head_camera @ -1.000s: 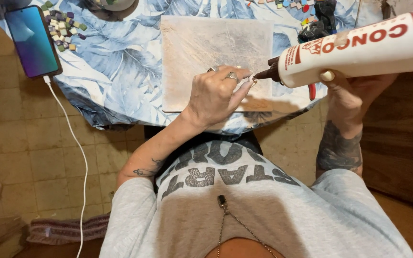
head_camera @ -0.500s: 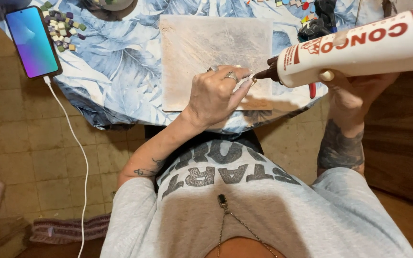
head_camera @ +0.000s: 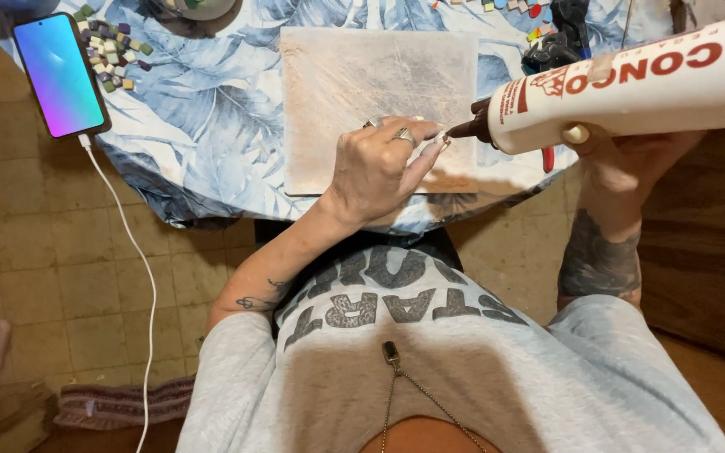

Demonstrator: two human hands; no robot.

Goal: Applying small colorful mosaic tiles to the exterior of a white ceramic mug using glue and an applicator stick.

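We hold a large white plastic glue bottle with red lettering and a dark brown nozzle (head_camera: 631, 84) level above the near right edge of the surface, its nozzle tip pointing left and meeting the fingertips of our left hand; our right hand (head_camera: 623, 155) is closed around the bottle from below, one pale-painted nail showing against the white plastic; our left hand (head_camera: 379, 168), rings on its fingers, is curled with the fingertips pinched together at the nozzle, and whether a small piece sits between them we cannot tell. Beneath the left hand lies a pale square stone-like tile with brownish smears (head_camera: 379, 92), flat on the surface, its near edge close to the rim. The surface is covered by a blue and white leaf-print cloth (head_camera: 211, 126). Far left on the cloth rests a smartphone with a glowing blue-to-purple screen (head_camera: 60, 74); a white charging cable (head_camera: 140, 268) runs from it down over the beige tiled floor (head_camera: 60, 277); just beside the phone sits a cluster of small coloured mosaic tiles (head_camera: 115, 54). More coloured pieces (head_camera: 513, 8) are scattered along the far edge, near a black tool with red handles (head_camera: 555, 50) behind the bottle. We wear a grey lettered T-shirt (head_camera: 430, 369).
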